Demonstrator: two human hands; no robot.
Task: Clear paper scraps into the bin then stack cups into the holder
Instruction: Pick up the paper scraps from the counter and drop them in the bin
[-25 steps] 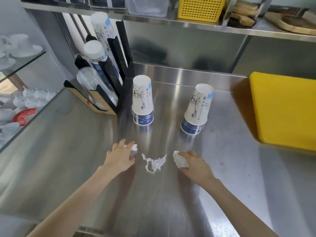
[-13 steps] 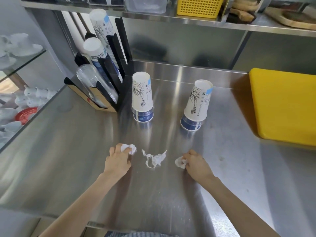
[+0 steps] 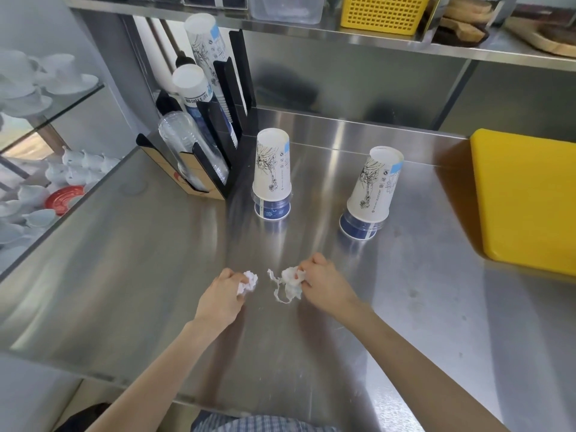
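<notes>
White paper scraps (image 3: pixel 288 283) sat clamped in both hands' fingers, left hand (image 3: pixel 223 296) and right hand (image 3: pixel 324 286), near the steel worktop's (image 3: pixel 124 275) near edge.

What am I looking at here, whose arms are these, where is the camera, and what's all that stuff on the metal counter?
There is no machine here: a person's two bare arms reach in from the bottom. The single camera sits on that person's head, looking forward and down. The left hand has a crumpled paper scrap in its grip. The right hand is closed on a second, stringier scrap that trails onto the steel counter. Further back stand two upside-down stacks of paper cups, one on the left and one on the right. A black cup holder stands at back left, a yellow board at right. No bin is in view.
</notes>
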